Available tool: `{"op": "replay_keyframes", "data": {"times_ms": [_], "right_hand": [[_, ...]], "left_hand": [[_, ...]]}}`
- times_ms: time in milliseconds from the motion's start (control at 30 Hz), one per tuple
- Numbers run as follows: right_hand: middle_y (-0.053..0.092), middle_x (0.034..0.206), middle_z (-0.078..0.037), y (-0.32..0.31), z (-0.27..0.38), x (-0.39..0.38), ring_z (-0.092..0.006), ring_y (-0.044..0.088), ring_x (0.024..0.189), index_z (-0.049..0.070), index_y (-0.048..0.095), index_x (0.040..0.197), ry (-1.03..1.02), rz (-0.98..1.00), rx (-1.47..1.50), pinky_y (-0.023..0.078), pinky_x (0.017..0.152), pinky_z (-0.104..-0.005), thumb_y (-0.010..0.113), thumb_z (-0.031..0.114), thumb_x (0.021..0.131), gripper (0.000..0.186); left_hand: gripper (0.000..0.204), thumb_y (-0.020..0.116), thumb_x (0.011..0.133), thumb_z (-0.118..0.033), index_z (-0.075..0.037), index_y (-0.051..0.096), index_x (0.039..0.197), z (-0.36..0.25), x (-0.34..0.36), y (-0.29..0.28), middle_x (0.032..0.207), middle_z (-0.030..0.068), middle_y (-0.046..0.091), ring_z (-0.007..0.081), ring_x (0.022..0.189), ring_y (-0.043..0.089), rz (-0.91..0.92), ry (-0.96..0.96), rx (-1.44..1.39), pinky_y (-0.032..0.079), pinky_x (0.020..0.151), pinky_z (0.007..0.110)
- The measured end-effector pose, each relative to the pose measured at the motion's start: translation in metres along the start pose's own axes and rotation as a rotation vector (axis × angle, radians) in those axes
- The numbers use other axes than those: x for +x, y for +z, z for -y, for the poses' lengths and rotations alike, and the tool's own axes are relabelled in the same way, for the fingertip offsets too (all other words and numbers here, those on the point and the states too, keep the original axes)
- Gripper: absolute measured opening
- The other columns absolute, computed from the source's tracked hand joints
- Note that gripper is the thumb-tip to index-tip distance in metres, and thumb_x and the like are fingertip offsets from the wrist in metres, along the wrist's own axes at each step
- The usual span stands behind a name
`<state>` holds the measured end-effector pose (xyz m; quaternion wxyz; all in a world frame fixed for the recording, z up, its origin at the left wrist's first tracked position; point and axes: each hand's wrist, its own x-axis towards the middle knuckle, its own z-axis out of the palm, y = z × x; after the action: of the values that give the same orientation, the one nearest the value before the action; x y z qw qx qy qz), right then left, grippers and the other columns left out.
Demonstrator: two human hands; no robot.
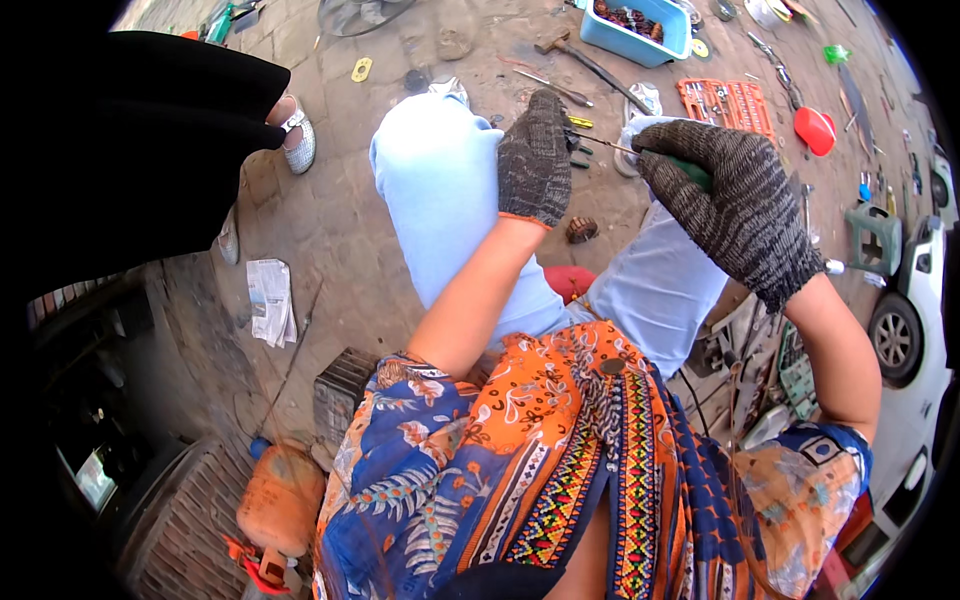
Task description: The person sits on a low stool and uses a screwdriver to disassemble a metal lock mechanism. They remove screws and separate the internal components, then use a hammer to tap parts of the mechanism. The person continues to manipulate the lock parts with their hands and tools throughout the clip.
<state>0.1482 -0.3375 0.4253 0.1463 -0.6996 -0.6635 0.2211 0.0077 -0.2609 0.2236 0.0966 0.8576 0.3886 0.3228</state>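
Observation:
Both my hands wear grey knit gloves over my jeans-covered knees. My right hand (pixel 720 195) is closed around a green handle (pixel 690 172) of a tool; its thin metal shaft (pixel 608 143) points left toward my left hand. My left hand (pixel 535 160) is curled closed beside that shaft's tip, at my left knee; what it grips is hidden. Just beyond the left fingers, a small yellow item (pixel 580 122) and dark tool parts (pixel 580 155) show, partly covered. A small brown lump (pixel 582 230) lies on the ground between my knees.
Around me on the paving lie a hammer (pixel 600 70), a blue bin (pixel 635 45), an orange toolkit (pixel 740 108), a red object (pixel 815 130), a green stool (pixel 875 238) and an orange canister (pixel 280 495). Another person's foot (pixel 300 140) is at left; a white car (pixel 910 330) stands at right.

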Motion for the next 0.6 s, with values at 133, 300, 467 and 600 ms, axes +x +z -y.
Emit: {"op": "replay_keyframes", "data": {"times_ms": [133, 300, 467, 600], "right_hand": [[0.066, 0.094, -0.015, 0.006, -0.004, 0.002, -0.0249, 0.064, 0.085, 0.001, 0.065, 0.097, 0.046, -0.028, 0.083, 0.049, 0.078, -0.0334, 0.06, 0.017, 0.083, 0.022], [0.066, 0.093, -0.015, 0.012, -0.022, 0.001, -0.0225, 0.064, 0.083, -0.001, 0.065, 0.098, 0.098, -0.065, 0.137, 0.049, 0.078, -0.0322, 0.06, 0.018, 0.083, 0.024], [0.066, 0.096, -0.014, 0.008, -0.028, -0.001, -0.0211, 0.063, 0.086, 0.001, 0.065, 0.1, 0.175, -0.036, 0.278, 0.048, 0.079, -0.0316, 0.059, 0.02, 0.084, 0.026], [0.065, 0.091, -0.015, 0.002, -0.026, -0.016, -0.0248, 0.063, 0.082, 0.004, 0.065, 0.1, 0.045, -0.162, 0.268, 0.048, 0.074, -0.0329, 0.061, 0.023, 0.082, 0.027]], "left_hand": [[0.059, 0.063, 0.071, -0.011, 0.009, 0.041, 0.123, 0.005, 0.0, 0.001, 0.114, 0.026, 0.052, 0.0379, 0.101, 0.053, 0.003, -0.065, -0.049, 0.041, 0.088, 0.044], [0.058, 0.063, 0.071, -0.011, 0.009, 0.042, 0.122, 0.006, 0.004, 0.003, 0.114, 0.0264, 0.052, 0.0379, 0.101, 0.053, 0.044, -0.066, -0.009, 0.041, 0.088, 0.044], [0.049, 0.061, 0.076, -0.018, 0.006, 0.047, 0.116, 0.009, 0.011, 0.001, 0.096, 0.0206, 0.058, 0.0325, 0.081, 0.057, -0.14, 0.054, -0.028, 0.046, 0.071, 0.04], [0.046, 0.048, 0.088, -0.049, -0.005, 0.058, 0.092, -0.014, 0.037, -0.032, 0.064, 0.0065, 0.056, 0.0158, 0.043, 0.047, 0.155, -1.122, -1.544, 0.035, 0.036, 0.028]]}}
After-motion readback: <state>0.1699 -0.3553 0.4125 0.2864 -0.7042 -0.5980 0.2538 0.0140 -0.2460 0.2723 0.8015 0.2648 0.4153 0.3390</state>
